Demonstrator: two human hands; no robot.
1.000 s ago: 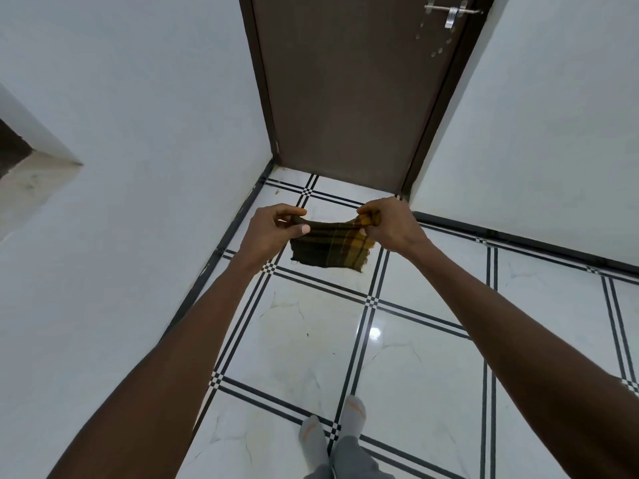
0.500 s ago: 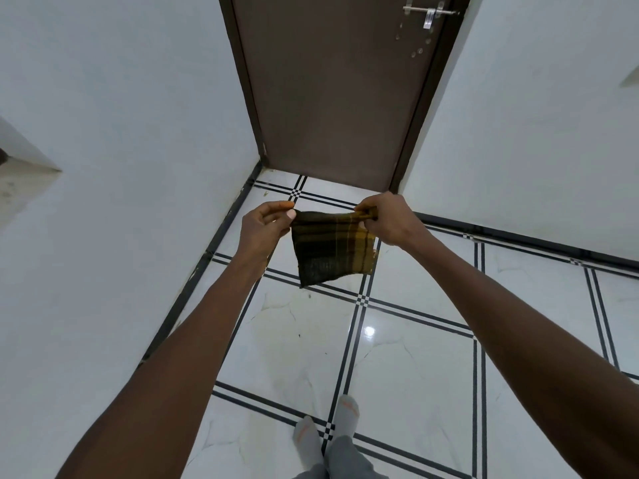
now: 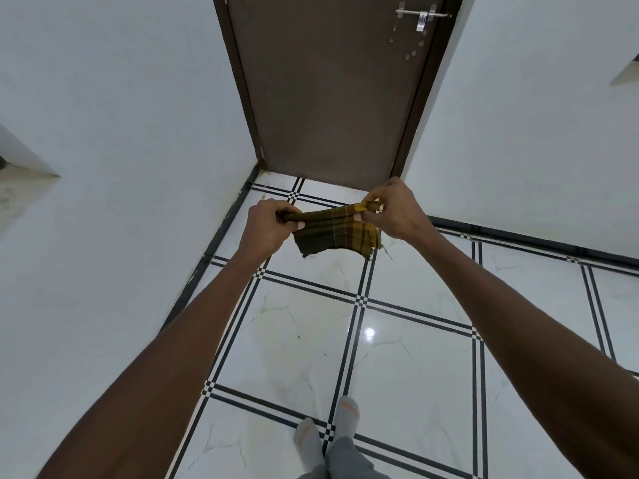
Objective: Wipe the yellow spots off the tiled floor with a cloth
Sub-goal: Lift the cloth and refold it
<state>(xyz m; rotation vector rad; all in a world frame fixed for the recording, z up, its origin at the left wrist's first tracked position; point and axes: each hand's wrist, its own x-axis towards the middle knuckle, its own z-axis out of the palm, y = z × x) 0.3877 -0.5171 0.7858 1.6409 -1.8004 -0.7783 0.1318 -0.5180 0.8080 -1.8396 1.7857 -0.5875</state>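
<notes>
A dark plaid cloth [image 3: 333,233] in yellow and brown hangs in the air between my hands, folded over along its top edge. My left hand [image 3: 266,228] pinches its left end and my right hand [image 3: 394,212] pinches its right end, both at arm's length above the floor. Below lies the white tiled floor [image 3: 411,385] with black double lines. A few tiny dark specks [image 3: 299,337] show on the tile under the cloth; I cannot make out yellow spots from here.
A closed brown door [image 3: 328,91] with a metal latch [image 3: 420,16] stands straight ahead. White walls close in on the left [image 3: 121,167] and right [image 3: 536,133]. My feet in grey socks [image 3: 328,437] stand at the bottom edge.
The cloth hung open half a second ago; now it is folded shorter, its top edge bunched between my hands. Both hands stay at about the same height.
</notes>
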